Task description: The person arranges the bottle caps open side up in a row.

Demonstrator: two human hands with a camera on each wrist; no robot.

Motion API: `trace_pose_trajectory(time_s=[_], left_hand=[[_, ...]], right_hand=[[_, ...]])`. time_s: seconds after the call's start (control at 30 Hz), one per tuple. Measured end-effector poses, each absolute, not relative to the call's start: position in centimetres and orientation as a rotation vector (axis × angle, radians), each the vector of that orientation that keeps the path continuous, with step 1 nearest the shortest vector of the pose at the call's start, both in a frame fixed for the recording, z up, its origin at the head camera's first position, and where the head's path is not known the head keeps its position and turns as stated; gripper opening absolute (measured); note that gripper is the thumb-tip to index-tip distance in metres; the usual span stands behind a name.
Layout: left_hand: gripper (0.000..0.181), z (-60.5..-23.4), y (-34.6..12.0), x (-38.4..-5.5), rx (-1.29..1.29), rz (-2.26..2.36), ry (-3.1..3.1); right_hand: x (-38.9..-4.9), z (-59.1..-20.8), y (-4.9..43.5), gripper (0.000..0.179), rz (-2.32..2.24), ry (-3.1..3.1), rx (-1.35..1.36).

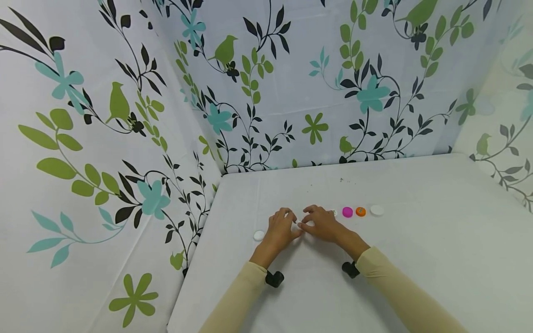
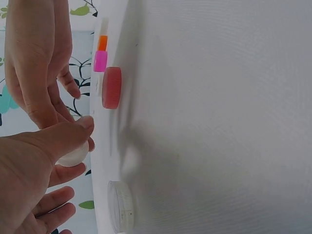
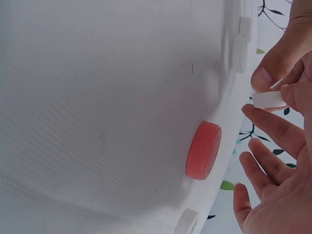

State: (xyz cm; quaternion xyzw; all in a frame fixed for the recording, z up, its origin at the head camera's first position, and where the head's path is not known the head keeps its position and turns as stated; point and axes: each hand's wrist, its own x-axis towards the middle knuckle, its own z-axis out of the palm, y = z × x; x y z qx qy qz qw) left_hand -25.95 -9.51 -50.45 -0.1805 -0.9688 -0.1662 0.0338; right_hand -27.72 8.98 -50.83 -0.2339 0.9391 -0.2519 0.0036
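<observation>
Over the white table, my left hand and right hand meet fingertip to fingertip. Between them is a small white round cap, seen edge-on as a white cap in the right wrist view. The left thumb and forefinger pinch one side of it. On the other side the right thumb and forefinger grip it, while the other right fingers spread loosely. Under the right hand, a ridged red bottle cap stands on the table; the hands hide it in the head view. A white cap lies left of the left hand.
Right of the right hand, a row holds a partly hidden white cap, a magenta cap, an orange cap and a larger white cap. Patterned curtains hang behind and beside the table.
</observation>
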Motion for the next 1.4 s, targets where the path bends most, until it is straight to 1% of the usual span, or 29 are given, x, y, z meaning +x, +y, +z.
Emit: trace_pose_trajectory(time_s=[0.2, 0.5, 0.83, 1.07, 1.4], left_hand=[[0.029, -50.6, -9.6, -25.7, -0.567, -0.517, -2.968], [0.03, -50.5, -9.9, -25.4, -0.581, -0.516, -2.973], [0.029, -50.8, -9.6, -25.7, -0.61, -0.461, -2.975], [0.027, -51.1, -9.4, -25.6, -0.613, -0.375, -2.992], [0.028, -51.2, -9.1, -25.7, -0.609, -0.308, -3.0]], right_hand=[[-27.5, -51.3, 8.7, 0.039, -0.815, 2.906, -0.721], [-27.3, -51.3, 9.2, 0.031, -0.843, 2.904, -0.788], [-27.2, -51.5, 9.8, 0.037, -0.754, 2.919, -0.811], [-27.5, -52.8, 9.7, 0.033, -0.709, 2.952, -0.799], [-27.2, -52.6, 9.6, 0.03, -0.715, 2.958, -0.783]])
